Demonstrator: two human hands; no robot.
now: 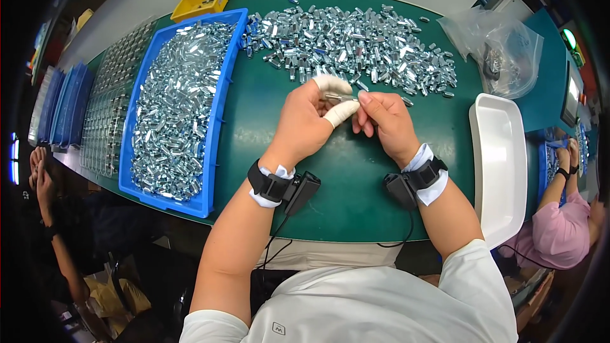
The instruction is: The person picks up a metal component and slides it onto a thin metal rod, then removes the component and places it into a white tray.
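Over the middle of the table, my left hand (300,120) pinches a small silvery metal pin-like part (340,97) between thumb and forefinger, both covered by pale finger cots. From the other side, my right hand (389,123) closes thumb and forefinger on that part's right end, its other fingers curled under. The two hands nearly touch, and the part lies roughly level between them. Just beyond my hands spreads a loose pile of short shiny metal fittings (356,41). The far end of the held part is hidden by my right fingertips.
To the left stands a blue tray (216,104) full of similar fittings, with clear compartment trays (105,117) beside it. A yellow bin (202,3) sits behind. On the right are a white tray (502,168) and a plastic bag (518,57). Other people sit at both sides.
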